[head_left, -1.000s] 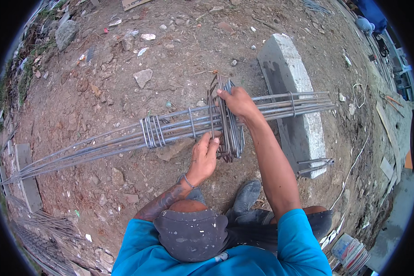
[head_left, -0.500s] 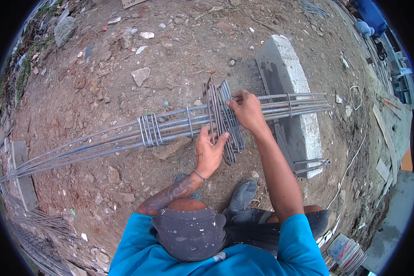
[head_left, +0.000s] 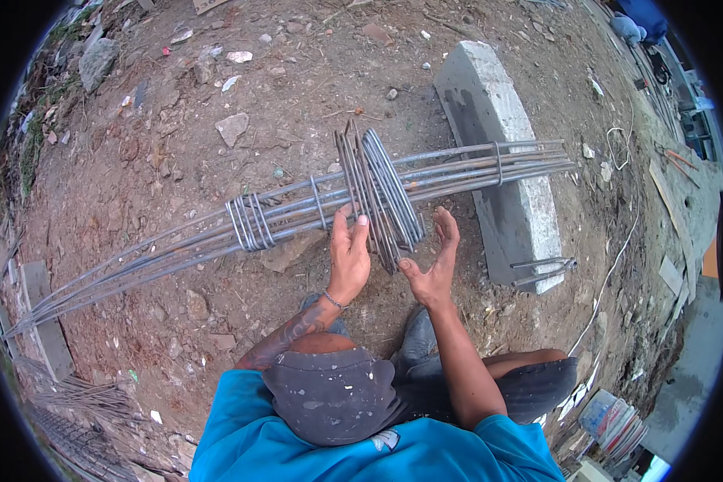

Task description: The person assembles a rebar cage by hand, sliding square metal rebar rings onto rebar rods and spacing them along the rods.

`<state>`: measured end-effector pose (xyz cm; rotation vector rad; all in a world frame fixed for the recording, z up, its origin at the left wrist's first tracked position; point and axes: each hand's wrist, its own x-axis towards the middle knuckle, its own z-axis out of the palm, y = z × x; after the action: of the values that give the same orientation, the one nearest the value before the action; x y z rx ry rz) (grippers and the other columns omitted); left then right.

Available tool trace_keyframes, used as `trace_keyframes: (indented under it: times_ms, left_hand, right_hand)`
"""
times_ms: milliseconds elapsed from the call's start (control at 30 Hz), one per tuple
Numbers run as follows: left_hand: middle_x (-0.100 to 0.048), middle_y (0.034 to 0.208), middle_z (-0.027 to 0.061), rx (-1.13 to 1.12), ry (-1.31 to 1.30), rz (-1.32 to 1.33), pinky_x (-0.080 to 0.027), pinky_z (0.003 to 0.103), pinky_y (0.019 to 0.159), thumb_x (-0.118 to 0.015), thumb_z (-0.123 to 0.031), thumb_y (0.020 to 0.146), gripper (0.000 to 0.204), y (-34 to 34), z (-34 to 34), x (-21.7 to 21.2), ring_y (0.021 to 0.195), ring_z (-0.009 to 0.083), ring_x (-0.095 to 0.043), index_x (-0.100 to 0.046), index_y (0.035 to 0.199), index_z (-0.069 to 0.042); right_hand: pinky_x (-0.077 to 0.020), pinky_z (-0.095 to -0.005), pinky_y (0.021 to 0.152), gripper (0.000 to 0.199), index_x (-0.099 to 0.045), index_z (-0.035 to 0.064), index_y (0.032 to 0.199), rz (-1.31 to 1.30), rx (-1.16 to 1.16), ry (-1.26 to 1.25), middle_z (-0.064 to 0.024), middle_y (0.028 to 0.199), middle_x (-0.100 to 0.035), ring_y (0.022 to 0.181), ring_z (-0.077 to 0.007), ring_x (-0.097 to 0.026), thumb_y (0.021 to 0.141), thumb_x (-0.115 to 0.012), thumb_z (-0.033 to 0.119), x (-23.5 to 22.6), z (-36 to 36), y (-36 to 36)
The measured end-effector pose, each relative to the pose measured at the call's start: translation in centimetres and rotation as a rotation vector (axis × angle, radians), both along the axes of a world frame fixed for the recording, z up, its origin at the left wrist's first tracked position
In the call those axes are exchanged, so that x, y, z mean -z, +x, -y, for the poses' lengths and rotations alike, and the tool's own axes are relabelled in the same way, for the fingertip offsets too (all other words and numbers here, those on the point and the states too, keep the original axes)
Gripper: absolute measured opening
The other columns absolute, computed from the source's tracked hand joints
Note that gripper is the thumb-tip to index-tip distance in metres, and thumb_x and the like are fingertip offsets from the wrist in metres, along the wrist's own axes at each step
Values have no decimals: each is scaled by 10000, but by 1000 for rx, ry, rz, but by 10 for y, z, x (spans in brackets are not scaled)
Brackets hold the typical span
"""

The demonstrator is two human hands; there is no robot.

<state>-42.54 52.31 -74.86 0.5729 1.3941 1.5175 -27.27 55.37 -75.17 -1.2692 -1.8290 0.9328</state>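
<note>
Several rebar stirrups (head_left: 390, 189), bent from thin steel rod into narrow loops, stand packed together across a long bundle of steel rebar (head_left: 450, 181). Some are brownish, and those on the right side are greyer. At the pack's lower left side, my left hand (head_left: 349, 261) grips its edge, thumb in front and fingers partly hidden by the bars. My right hand (head_left: 432, 269) is open just off the pack's lower right end, thumb and fingers spread, holding nothing. Further left, another small group of stirrups (head_left: 251, 223) encircles the rebar, and single ones stand apart.
A concrete block (head_left: 530, 209) supports the rebar's right end; another block (head_left: 44, 321) lies under its left end. Loose short rods (head_left: 542, 269) rest on the right block. Stones, including a flat one (head_left: 233, 128), litter the dirt. A bucket (head_left: 610, 422) stands at lower right.
My right hand has let go of the upper stirrups and come down to their lower end, fingers spread. My left thumb has drawn back toward the pack's left edge.
</note>
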Motion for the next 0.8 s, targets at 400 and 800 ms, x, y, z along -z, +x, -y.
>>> trace_keyframes:
  times_ms: [400,800]
  left_hand:
    - [-541,1168,124,8,140,-181,-398,254,758,-407,-94,974,449,14,32,20,855,79,-471,-206,1362,10]
    - [-590,1043,30,270,-162,134,-361,268,887,-576,-285,899,363,-27,7,4,979,105,-502,-584,1077,31]
  right_hand:
    - [-200,-441,1077,842,-253,-61,1357,-503,497,162,-230,1339,-335,1277,-332,-320,864,-350,614,38,2,-81]
    - [-364,-399,965,550,-329,-19,1315,-51,840,45,-219,1270,-460,1175,-330,-468,882,-553,236,43,-79,31]
